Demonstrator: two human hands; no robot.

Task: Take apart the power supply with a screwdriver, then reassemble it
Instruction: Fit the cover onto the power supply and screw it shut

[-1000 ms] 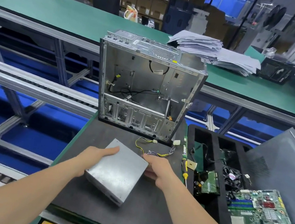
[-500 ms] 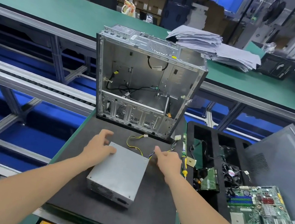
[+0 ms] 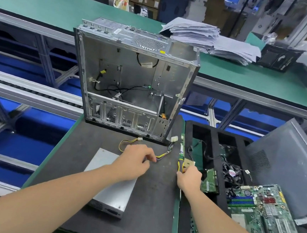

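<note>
The power supply, a plain grey metal box, lies flat on the dark mat, toward the mat's 7 o'clock corner, with one vented end facing the person. Its bundle of yellow and black wires runs out from its far end toward 1 o'clock and ends in white plugs just in front of the computer case. The case stands upright with its side open at the mat's 12 o'clock edge.

The left hand sits over the far end of the power supply, fingers curled down where the wires leave the box. Motion blur hides whether the fingertips pinch the wires or only touch them.

The right hand is at 3 o'clock from the left hand, on the mat's right edge. It is clenched around the screwdriver, whose yellow-and-black handle sticks up out of the fist.

Further toward 3 o'clock is a black tray holding a fan and a small green board. A motherboard lies at 4 o'clock beside it.
</note>
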